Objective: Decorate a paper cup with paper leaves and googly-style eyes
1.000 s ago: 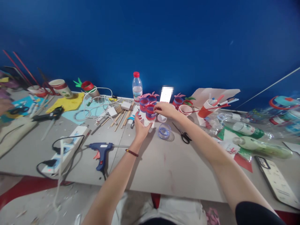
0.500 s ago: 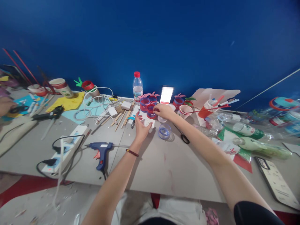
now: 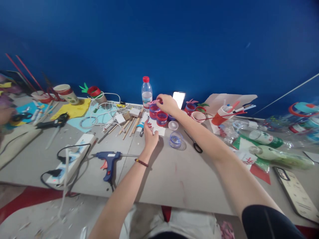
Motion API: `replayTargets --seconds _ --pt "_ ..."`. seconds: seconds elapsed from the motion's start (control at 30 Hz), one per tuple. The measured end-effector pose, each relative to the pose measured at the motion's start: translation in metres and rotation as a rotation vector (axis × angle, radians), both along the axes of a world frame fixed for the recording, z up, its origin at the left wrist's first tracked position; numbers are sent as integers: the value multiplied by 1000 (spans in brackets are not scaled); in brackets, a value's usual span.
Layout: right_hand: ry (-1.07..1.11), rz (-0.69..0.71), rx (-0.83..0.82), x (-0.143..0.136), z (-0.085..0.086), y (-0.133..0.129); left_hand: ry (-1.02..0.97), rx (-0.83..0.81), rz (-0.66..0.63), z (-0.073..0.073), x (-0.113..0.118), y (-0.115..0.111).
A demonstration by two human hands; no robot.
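My right hand (image 3: 168, 105) is over the back of a group of small cups, its fingers curled together at the pink leaf-shaped paper of a purple cup (image 3: 154, 112); what is between the fingertips is hidden. In front stands a red and purple cup with small eyes (image 3: 161, 119). My left hand (image 3: 151, 136) lies low over a white paper (image 3: 159, 130), thumb apart from its fingers and nothing visibly held. Beside its fingertips are a blue paper piece (image 3: 140, 125) and a small dark tool (image 3: 142, 132). A clear plastic cup piece (image 3: 175, 140) stands nearer me.
A blue glue gun (image 3: 109, 162) and a power strip (image 3: 72, 162) lie left. Wooden sticks (image 3: 128, 128), cables and a water bottle (image 3: 147, 91) stand behind. Scissors (image 3: 197, 147), an orange cup of pens (image 3: 219, 117), plastic bottles (image 3: 269, 138) and a phone (image 3: 297, 192) are right. Another person's hand (image 3: 6, 113) shows far left.
My right hand has moved from the front red and purple cup back and slightly left to the pink paper leaves. That front cup is now uncovered. My left hand has barely moved.
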State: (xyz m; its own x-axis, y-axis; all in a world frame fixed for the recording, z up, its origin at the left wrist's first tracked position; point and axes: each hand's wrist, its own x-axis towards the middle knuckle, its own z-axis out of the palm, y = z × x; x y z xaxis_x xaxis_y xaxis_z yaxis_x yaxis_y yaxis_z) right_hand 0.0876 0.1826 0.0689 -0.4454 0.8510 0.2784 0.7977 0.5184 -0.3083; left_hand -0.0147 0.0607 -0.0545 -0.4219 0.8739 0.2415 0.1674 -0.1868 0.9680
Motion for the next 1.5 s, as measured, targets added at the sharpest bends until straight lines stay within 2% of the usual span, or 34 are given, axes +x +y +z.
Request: replayTargets --seconds 0.17,0.3,0.4,0.5,0.87,1.2,1.5 --pt "151 -52 -20 -28 11 42 42 3 -14 1 -1 -3" --pt "222 -78 -81 -52 14 58 40 -5 0 4 -1 -4" --pt "233 -135 -138 -66 14 58 35 -10 7 4 -1 -3" --pt "221 -171 -128 -74 14 55 32 -18 -7 3 0 -3" --pt "233 -157 -96 -95 13 57 57 1 -2 4 2 -3" --pt "324 -131 -144 -125 7 57 51 2 -13 -6 1 1" --pt "300 -92 -215 -112 23 40 68 -2 -13 -3 1 0"
